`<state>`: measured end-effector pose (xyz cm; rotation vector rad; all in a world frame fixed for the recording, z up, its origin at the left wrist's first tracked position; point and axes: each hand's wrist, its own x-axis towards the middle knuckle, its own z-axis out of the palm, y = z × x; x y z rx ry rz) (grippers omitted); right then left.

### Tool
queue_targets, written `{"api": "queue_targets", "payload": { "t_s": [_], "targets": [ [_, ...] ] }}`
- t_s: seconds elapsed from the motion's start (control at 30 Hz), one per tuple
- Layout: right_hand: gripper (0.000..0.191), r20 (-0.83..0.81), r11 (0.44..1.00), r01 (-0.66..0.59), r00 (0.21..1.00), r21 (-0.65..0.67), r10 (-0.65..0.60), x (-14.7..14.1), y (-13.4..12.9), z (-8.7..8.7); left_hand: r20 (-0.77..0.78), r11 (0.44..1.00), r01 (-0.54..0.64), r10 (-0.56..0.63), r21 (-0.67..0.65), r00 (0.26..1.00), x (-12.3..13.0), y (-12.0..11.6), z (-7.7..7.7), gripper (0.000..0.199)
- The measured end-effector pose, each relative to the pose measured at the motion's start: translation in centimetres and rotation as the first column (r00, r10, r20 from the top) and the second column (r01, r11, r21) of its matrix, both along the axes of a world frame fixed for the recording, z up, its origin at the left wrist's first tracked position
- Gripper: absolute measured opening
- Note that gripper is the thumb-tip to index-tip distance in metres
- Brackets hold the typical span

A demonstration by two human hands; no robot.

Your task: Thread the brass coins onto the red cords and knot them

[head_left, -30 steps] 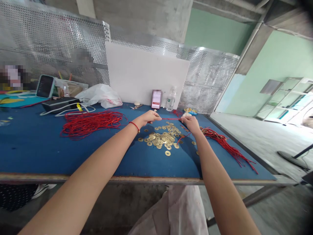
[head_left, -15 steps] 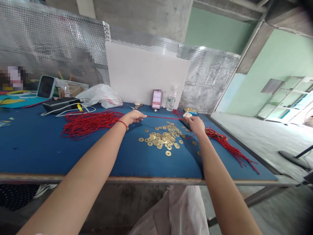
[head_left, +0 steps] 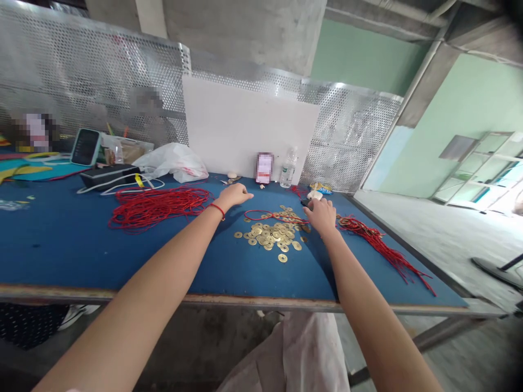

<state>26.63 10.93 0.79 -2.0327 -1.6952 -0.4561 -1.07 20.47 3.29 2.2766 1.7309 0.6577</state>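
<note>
The thin red cord is aligned with the blue-topped bench's front edge, its loop nearer the left hand, fingers apart, the grip of the right hand being indiscernible.

Person's own body, head view: the left hand and right hand are bare, as are both forearms. A thin red bracelet with a small gold-toned bead encircles the left wrist. Trousers: pale, loose, creased, faintly mottled.
</note>
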Motion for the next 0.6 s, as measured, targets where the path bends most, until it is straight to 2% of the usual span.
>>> {"api": "queue_targets", "payload": {
  "t_s": [0.07, 0.13, 0.17, 0.23, 0.27, 0.3, 0.33, 0.37, 0.5, 0.6],
  "targets": [
    [0.020, -0.050, 0.992, -0.110, 0.992, 0.069, 0.113, -0.7, 0.2, 0.2, 0.047, 0.981, 0.150, -0.157, 0.120, 0.986, 1.1, 0.0, -0.7, 0.028],
    [0.015, -0.151, 0.952, -0.300, 0.940, 0.064, 0.306, -1.4, 0.4, 0.2, 0.048, 0.922, 0.370, -0.377, 0.116, 0.925, 2.4, -0.4, -1.2, 0.029],
    [0.013, -0.220, 0.907, -0.420, 0.883, 0.031, 0.416, -1.8, 0.5, 0.2, 0.045, 0.885, 0.456, -0.461, 0.090, 0.886, 3.0, -0.6, -1.3, 0.031],
    [0.009, -0.354, 0.765, -0.641, 0.732, -0.066, 0.582, -2.4, 0.6, -0.2, 0.023, 0.842, 0.539, -0.540, 0.032, 0.842, 4.0, -1.2, -1.5, 0.038],
    [0.007, -0.398, 0.696, -0.709, 0.673, -0.110, 0.623, -2.7, 0.6, -0.4, 0.006, 0.836, 0.549, -0.549, 0.006, 0.836, 4.3, -1.4, -1.6, 0.039],
    [0.006, -0.422, 0.653, -0.744, 0.642, -0.141, 0.640, -2.9, 0.7, -0.7, -0.015, 0.835, 0.550, -0.550, -0.019, 0.835, 4.4, -1.5, -1.8, 0.040],
    [0.008, -0.427, 0.641, -0.753, 0.635, -0.153, 0.644, -3.1, 0.7, -0.9, -0.035, 0.836, 0.547, -0.548, -0.039, 0.836, 4.5, -1.6, -1.9, 0.038],
    [0.010, -0.413, 0.654, -0.742, 0.647, -0.148, 0.641, -3.2, 0.8, -1.1, -0.051, 0.837, 0.545, -0.547, -0.054, 0.835, 4.5, -1.6, -2.1, 0.035],
    [0.023, -0.255, 0.779, -0.621, 0.770, -0.088, 0.586, -3.5, 1.1, -1.5, -0.081, 0.853, 0.521, -0.522, -0.025, 0.849, 4.8, -1.5, -3.0, 0.019],
    [0.028, -0.110, 0.828, -0.537, 0.843, -0.162, 0.526, -3.8, 1.2, -1.7, -0.091, 0.864, 0.501, -0.497, 0.040, 0.863, 5.3, -1.6, -3.3, 0.012]
  ]
}}
